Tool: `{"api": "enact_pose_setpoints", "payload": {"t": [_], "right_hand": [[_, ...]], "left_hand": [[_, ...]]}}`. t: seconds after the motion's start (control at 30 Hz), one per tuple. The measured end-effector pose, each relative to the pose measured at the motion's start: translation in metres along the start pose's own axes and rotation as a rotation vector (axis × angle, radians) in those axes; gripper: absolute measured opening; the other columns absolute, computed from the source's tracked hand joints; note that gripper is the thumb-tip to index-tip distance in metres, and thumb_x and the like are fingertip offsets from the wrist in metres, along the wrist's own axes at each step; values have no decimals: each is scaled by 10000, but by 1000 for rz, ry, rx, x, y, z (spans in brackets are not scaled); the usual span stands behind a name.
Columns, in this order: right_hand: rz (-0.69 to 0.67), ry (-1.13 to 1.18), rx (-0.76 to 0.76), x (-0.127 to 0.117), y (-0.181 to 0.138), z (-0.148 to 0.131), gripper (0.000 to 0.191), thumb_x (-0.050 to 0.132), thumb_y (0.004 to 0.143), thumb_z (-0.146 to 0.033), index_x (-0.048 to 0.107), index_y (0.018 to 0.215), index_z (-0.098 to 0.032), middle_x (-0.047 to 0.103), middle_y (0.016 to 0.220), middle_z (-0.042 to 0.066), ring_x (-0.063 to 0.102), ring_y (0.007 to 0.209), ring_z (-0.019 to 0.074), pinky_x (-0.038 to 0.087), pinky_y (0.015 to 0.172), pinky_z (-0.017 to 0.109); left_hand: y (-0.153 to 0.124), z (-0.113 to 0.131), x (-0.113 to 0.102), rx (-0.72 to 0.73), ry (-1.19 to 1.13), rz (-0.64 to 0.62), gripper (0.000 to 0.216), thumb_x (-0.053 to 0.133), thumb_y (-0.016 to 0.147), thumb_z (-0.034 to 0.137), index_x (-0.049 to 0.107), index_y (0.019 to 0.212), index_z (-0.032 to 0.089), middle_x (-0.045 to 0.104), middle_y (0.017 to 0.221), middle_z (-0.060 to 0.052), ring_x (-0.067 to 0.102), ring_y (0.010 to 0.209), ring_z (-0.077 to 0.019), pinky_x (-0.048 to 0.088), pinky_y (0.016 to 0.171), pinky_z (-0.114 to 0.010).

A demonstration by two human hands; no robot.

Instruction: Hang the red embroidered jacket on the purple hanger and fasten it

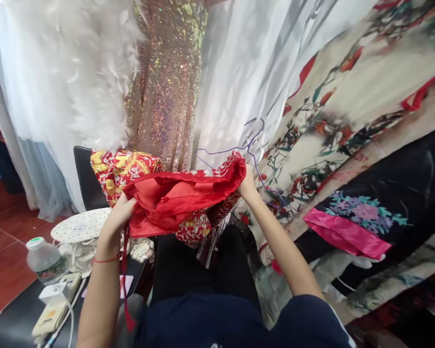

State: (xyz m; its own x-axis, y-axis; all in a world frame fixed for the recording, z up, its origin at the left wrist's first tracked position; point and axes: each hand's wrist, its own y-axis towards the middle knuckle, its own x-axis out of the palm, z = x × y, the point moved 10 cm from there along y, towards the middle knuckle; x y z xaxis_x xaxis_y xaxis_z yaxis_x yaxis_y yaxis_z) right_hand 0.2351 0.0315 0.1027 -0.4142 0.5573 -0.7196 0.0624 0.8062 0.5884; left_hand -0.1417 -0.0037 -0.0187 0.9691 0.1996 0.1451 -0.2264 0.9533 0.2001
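Observation:
A red embroidered garment (174, 203) is stretched between my hands above my lap, its smooth red lining facing up. My left hand (120, 212) is closed on its left edge. At the other end, my right hand (247, 186) grips the edge beside a band of silver embroidery. Part of the fingers of both hands is hidden by the cloth. Gold and white embroidered fabric (126, 171) bunches at the far left, and more hangs beneath the lining. A red cord with a tassel (129, 321) dangles below my left hand. A thin purple hanger (252, 145) is just beyond my right hand.
On the black bench at left are a plastic bottle (45, 261), a power strip (56, 304) with a white charger and cables, and a white dotted oval item (80, 226). Hanging garments line the back, including a sequined dress (170, 77). Floral fabric (333, 116) fills the right.

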Motion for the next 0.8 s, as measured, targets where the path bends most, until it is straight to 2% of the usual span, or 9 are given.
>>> {"api": "enact_pose_setpoints", "payload": {"t": [0.1,0.2,0.27,0.37,0.47,0.57,0.63,0.73,0.8], "right_hand": [[-155,-144,71,18,-13,21,464,461,944,-294,473,1373,-117,744,997,191,717,954,364,534,762,398],[-469,-195,-8,65,-39,30,592,553,915,-307,380,1451,-125,698,1198,232,690,1104,359,533,863,391],[-677,-163,-40,102,-67,36,664,657,857,-306,418,1450,-128,695,1220,224,703,1086,336,547,875,376],[-896,-68,-63,145,-111,46,766,777,752,-315,489,1444,-159,741,1138,130,737,936,263,580,846,338],[-1013,21,-110,161,-140,58,998,800,727,-372,322,1573,-144,699,1267,126,727,997,242,577,913,338],[-947,150,-218,141,-139,64,1262,805,712,-302,-33,1626,-66,445,1535,272,635,1238,291,527,1018,381],[-807,210,-361,112,-131,56,1277,785,721,-237,-111,1622,-105,267,1617,309,565,1325,327,496,1051,432],[-605,79,-652,76,-139,26,1145,745,740,-158,43,1642,-227,159,1665,275,444,1428,384,447,1074,503],[-512,-97,-894,68,-168,-3,990,700,751,-91,234,1607,-265,142,1687,245,307,1510,407,406,1086,530]], "left_hand": [[-1,-22,21,-196,20,-158,515,817,456,359,723,949,243,800,937,-73,716,1059,-404,635,841,-450],[-11,-32,34,-315,-21,-248,455,720,519,379,738,942,215,794,920,-87,720,1062,-409,625,879,-471],[-17,-29,35,-291,-70,-231,450,628,604,430,747,976,206,792,940,-85,729,1048,-401,623,874,-485],[-18,-22,40,-241,-93,-183,475,594,706,520,751,1032,212,795,981,-78,739,1018,-387,628,843,-480],[-9,-30,55,-315,-12,-169,471,774,632,536,752,957,195,799,985,-82,737,1034,-369,629,874,-426],[3,-41,71,-367,-21,-143,437,861,585,488,725,856,173,796,919,-85,738,1050,-349,632,880,-377],[6,-52,81,-436,-135,-116,383,805,688,521,701,823,178,791,872,-91,745,1040,-341,639,867,-387],[2,-69,93,-536,-281,-122,404,663,843,577,692,841,174,786,847,-117,749,1032,-351,647,869,-439],[1,-72,96,-519,-294,-125,416,639,870,580,706,893,171,786,848,-123,751,1030,-356,649,875,-455]]}}
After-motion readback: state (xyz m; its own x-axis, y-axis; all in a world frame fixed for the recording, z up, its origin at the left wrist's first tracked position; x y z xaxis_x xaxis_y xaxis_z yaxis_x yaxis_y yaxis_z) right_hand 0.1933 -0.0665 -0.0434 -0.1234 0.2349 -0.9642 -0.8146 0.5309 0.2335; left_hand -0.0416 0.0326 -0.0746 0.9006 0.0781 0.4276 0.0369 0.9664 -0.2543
